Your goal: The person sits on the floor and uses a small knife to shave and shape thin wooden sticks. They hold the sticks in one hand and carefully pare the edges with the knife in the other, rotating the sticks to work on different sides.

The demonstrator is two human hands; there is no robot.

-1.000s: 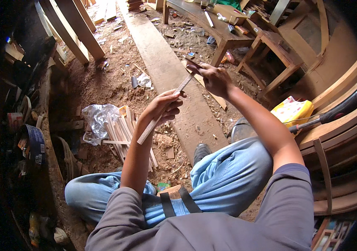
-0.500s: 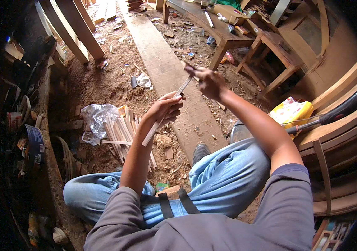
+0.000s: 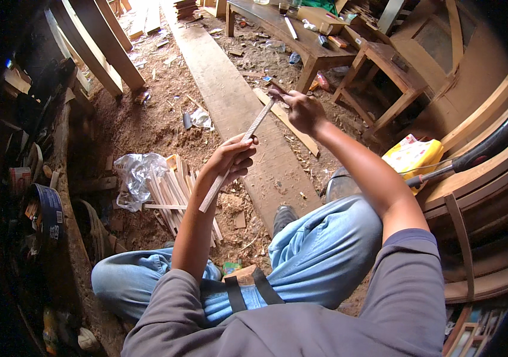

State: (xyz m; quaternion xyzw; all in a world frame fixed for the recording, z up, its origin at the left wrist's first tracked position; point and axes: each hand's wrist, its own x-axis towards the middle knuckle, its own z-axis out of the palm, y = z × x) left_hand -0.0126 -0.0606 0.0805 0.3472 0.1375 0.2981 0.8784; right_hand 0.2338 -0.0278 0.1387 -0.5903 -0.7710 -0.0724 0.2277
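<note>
The right hand [image 3: 305, 113], fingers pinching a dark piece [image 3: 279, 90], has moved to the strip's [image 3: 258, 122] far end, baring more beyond the left hand [image 3: 229, 157], whose fingers clasp its middle.

No clearly legible wording, pale lettering [image 3: 54, 231] and barcode [image 3: 59, 218] on dark blue tub [image 3: 45, 201]

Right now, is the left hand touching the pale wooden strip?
Touching. The head view shows the left hand gripping the pale wooden strip, which sticks out on both sides of the grip.
</note>
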